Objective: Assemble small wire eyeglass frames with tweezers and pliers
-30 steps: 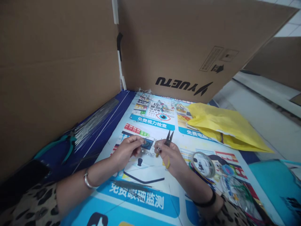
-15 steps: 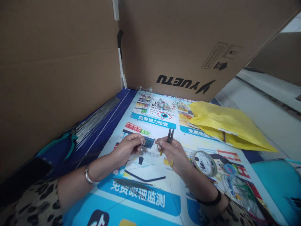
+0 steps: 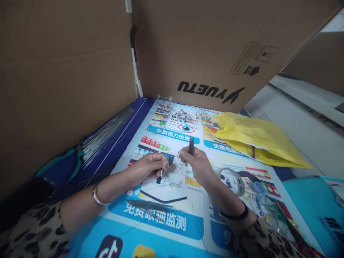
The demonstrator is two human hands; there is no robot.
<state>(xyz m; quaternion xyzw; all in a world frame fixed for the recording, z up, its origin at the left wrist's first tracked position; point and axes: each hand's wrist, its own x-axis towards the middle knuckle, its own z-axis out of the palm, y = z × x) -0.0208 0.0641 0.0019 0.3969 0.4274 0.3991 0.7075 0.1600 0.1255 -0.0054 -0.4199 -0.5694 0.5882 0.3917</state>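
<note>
Left hand (image 3: pixel 149 166) angles in, forearm slanting up, thumb and fingertips pinching a thin silvery beaded wire loop (image 3: pixel 172 185) that sits between both hands. Right hand (image 3: pixel 200 166) leans in opposite, fingers curled round black-nosed, yellow-handled pliers (image 3: pixel 191 146), nose pointing away.

The left hand (image 3: pixel 153 166) pinches a beaded wire loop (image 3: pixel 172 185) between thumb and fingers, over a printed sheet (image 3: pixel 157 236). The right hand (image 3: pixel 199 163), just beside the loop, grips a pair of dark-tipped pliers (image 3: pixel 191 146), its tip directed toward the far side. At left, a bundle of thin wires (image 3: pixel 107 132) lies near teal-handled pliers (image 3: pixel 77 161). At right, a yellow bag (image 3: pixel 258 134) lies beyond a clear spool (image 3: pixel 242 186). A cardboard panel (image 3: pixel 204 43) stands at the far edge.
</note>
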